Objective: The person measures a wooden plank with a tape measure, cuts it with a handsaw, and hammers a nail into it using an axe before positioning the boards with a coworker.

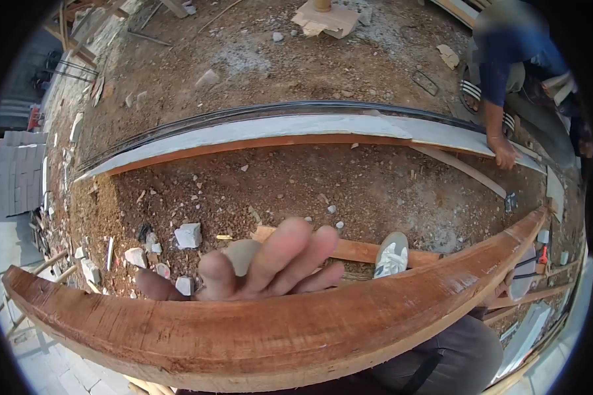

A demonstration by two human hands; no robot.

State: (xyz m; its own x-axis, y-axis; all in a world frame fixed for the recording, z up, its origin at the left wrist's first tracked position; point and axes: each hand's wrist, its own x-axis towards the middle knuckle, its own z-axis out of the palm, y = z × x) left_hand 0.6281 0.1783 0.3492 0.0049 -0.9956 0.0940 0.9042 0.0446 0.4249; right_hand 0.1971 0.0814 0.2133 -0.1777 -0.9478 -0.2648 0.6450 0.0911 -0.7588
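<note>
A long reddish-brown wooden beam (257, 332) spans the lower view, close to the camera, and looks curved through the lens. My left hand (270, 266) supports it near the middle; the spread fingers and thumb stick out past its far edge, while the beam hides the palm. Toward the beam's right end, my right hand (502, 289) holds it from the underside, mostly hidden. Beyond lies a long board with a whitish top (257, 130) and a reddish side, on the dirt. Another person's hand (504, 153) rests on that board's right part.
Another person (514, 52) crouches at the upper right. A shoe (392, 255) stands beside a lower plank (356, 250). Broken white blocks (188, 236) lie on the left of the dirt. Dark bars (296, 107) run behind the whitish board. Stacked grey blocks (16, 174) stand far left.
</note>
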